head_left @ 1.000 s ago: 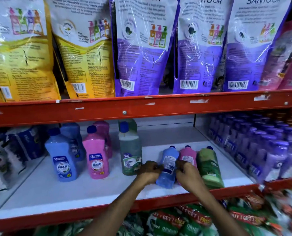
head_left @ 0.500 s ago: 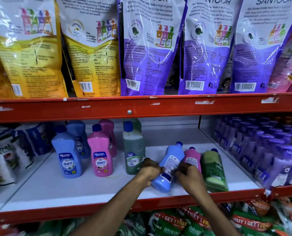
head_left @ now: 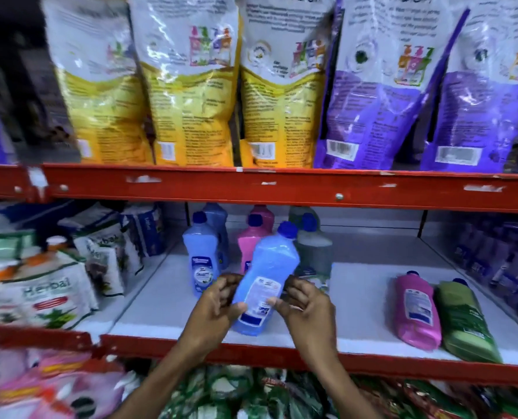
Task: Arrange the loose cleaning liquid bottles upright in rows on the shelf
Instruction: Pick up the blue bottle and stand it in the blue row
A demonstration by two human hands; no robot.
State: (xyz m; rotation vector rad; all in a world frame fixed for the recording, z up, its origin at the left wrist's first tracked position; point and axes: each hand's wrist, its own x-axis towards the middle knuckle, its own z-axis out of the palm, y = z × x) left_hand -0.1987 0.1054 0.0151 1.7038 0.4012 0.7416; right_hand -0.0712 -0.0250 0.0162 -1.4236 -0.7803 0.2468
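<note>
Blue plastic bottle (head_left: 265,282): pale blue with a dark blue cap, you hold it tilted, cap up and to the right, above the white shelf board (head_left: 360,297), in front of the standing bottles.
Left hand (head_left: 218,306): fingers curl round its lower left side, thumb on the label, steadying it.
Right hand (head_left: 304,306): fingers clasp the right side; two hands let you swing it upright.
Standing row: blue upright bottle (head_left: 201,255), pink upright bottle (head_left: 248,246) and grey-green upright bottle (head_left: 313,252) stand near the back, likely setting the lines to follow.
Lying bottles: pink bottle (head_left: 416,311) and green bottle (head_left: 463,322) lie side by side, well apart on the right, not yet stood up.
</note>
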